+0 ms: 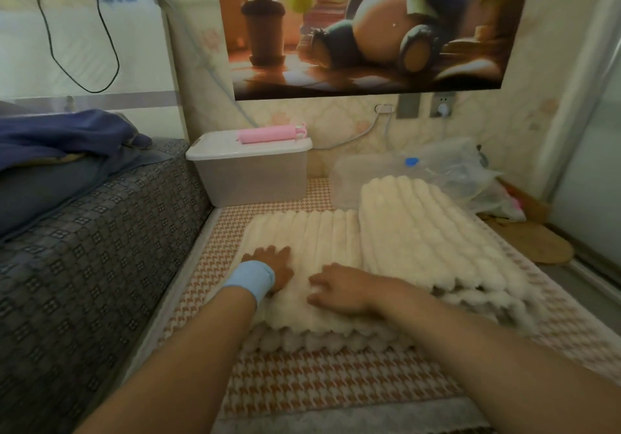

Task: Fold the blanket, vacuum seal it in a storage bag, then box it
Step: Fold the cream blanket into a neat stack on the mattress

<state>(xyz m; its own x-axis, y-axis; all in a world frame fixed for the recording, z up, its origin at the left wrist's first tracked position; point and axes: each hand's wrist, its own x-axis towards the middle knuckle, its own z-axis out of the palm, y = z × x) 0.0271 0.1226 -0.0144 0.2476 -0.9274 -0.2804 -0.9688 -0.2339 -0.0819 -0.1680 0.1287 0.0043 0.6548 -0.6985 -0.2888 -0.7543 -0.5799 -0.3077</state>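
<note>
Blanket (420,242), cream and ribbed, is pressed down by left hand (272,265) and right hand (339,289), palms down side by side, fingers spread, nothing gripped. It is laid partly folded on the houndstooth rug (319,376), right section doubled over. Clear vacuum bag (437,168) is seen just behind it, with the lidded plastic box (255,178), topped by a pink hand pump (268,134), further left.

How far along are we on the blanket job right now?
Done: one side of the blanket is folded over into a thicker stack. In hand: the left hand and right hand lie on the flatter section, folding unfinished. Left: the clear storage bag lies behind without the blanket, the pink pump sits on the closed box; bagging, sealing and boxing remain.
</note>
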